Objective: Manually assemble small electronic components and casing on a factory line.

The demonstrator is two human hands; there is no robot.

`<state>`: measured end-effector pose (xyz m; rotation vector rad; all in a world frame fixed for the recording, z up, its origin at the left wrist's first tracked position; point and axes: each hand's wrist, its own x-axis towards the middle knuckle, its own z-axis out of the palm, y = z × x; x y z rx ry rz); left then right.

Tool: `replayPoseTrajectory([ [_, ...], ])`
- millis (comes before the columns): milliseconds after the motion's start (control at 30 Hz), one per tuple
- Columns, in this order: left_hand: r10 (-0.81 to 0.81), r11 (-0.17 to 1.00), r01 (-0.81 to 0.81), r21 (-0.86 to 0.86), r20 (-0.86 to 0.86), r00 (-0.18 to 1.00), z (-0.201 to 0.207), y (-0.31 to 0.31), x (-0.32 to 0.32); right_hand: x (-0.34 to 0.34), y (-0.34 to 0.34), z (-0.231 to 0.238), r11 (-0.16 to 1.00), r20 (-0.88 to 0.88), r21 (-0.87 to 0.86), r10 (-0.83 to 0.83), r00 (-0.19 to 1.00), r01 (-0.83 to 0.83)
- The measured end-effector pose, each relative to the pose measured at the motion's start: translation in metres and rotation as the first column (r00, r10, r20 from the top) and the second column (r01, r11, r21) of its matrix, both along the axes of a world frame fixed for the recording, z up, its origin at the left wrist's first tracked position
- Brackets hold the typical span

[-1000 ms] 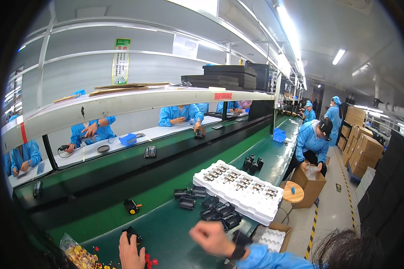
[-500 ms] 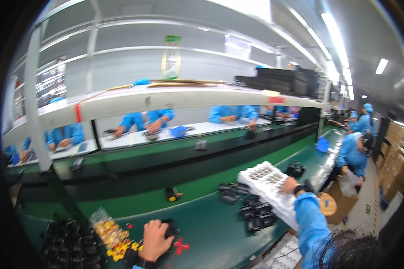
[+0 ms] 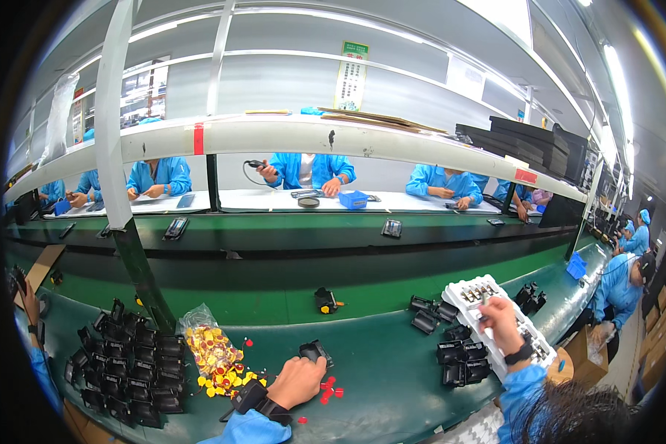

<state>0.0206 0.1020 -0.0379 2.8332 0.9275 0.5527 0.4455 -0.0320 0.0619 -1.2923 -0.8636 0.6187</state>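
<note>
My left hand (image 3: 297,381) is closed over a black plastic housing (image 3: 316,352) resting on the green bench. Small red pieces (image 3: 332,391) lie beside that hand. Over a white foam tray (image 3: 523,320) holding small metal parts, the fingers of my right hand (image 3: 502,325) are pinched together at a small metallic piece (image 3: 484,302), whose kind is unclear. Left of the tray sit several more black housings (image 3: 462,362). A clear bag (image 3: 202,337) spills yellow and red pieces (image 3: 229,379) onto the bench.
Many black housings (image 3: 137,370) stand grouped at the left, near a metal post (image 3: 144,274). A black and yellow part (image 3: 325,300) sits on the green belt (image 3: 251,302). Co-workers in blue work behind the shelf (image 3: 274,140); another person (image 3: 620,292) bends at the right.
The view has turned left and become sharper. My right hand has lifted slightly off the foam tray, fingers pinched. My left hand stays at the black housing.
</note>
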Motion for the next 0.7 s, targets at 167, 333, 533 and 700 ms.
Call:
replayPoseTrajectory([
  [167, -0.053, 0.998, 0.044, 0.044, 0.255, 0.965, 0.016, -0.007, -0.007, -0.145, 0.019, 0.003, 0.912, -0.06, 0.045, 0.41, 0.91, -0.408],
  [333, -0.022, 0.998, 0.003, 0.064, 0.293, 0.956, 0.018, -0.013, -0.012, -0.203, 0.082, -0.035, 0.848, -0.252, 0.04, 0.52, 0.816, -0.529],
  [533, 0.106, 0.993, -0.106, -0.046, -0.012, 0.994, 0.028, -0.011, -0.012, -0.204, 0.104, -0.088, 0.877, -0.318, -0.073, 0.431, 0.844, -0.475],
  [700, 0.506, 0.855, -0.461, -0.239, 0.186, 0.842, 0.034, -0.001, -0.01, -0.209, 0.096, -0.085, 0.909, -0.247, -0.099, 0.371, 0.895, -0.405],
])
